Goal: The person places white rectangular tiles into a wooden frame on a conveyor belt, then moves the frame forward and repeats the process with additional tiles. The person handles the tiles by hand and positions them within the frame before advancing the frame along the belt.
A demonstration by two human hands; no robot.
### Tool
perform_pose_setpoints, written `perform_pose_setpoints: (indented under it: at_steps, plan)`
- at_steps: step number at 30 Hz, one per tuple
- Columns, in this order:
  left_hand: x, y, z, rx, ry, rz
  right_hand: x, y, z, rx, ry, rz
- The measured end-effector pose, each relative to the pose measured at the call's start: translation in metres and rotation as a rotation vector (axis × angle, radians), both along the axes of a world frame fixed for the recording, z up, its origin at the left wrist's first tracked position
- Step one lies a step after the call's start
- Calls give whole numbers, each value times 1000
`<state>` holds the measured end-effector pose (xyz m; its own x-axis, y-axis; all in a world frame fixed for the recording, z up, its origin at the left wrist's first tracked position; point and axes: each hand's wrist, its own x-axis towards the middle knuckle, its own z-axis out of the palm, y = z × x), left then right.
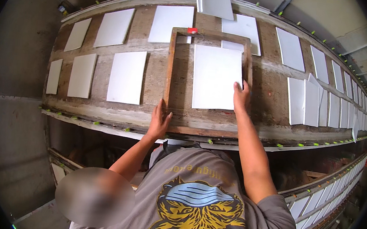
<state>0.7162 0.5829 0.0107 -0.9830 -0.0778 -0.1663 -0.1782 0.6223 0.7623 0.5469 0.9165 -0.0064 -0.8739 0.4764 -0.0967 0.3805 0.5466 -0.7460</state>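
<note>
A rectangular wooden frame (pixel 170 65) lies on the long worn table in front of me. Within it is a white rectangular sheet (pixel 215 80), nearer the frame's right side. My left hand (pixel 159 121) is around the frame's left side close to the front corner, fingers outside and thumb inside. My right hand (pixel 241 98) holds the right side about midway, its thumb over the edge of the sheet. A small red piece (pixel 192 30) sits on the frame's far bar. The undersides of both grips are hidden.
More white sheets (pixel 127 77) lie in two rows along the table (pixel 153 81). Several overlap or lean at the right (pixel 304 103). A white stack (pixel 214 1) stands at the far edge. Green pegs (pixel 210 141) line the table's rails. Below right is another rack of white sheets (pixel 315 209).
</note>
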Motion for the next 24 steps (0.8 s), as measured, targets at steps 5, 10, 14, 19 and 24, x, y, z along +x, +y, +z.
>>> perform_pose_setpoints:
  at_steps: [5, 10, 14, 19, 24]
  plan:
    - [2, 0, -10, -64, 86, 4, -14, 53, 22, 36, 25, 48]
    - [3, 1, -10, -142, 116, -6, -29, 162, -3, 157, 150, -403]
    - [-1, -1, -13, -146, 133, -44, -6, 254, -33, 178, 40, -551]
    - [4, -3, -14, -131, 96, 6, 15, 180, 21, 719, -53, -346]
    - [6, -4, -18, -194, 112, -3, 54, 79, 38, 423, -191, 361]
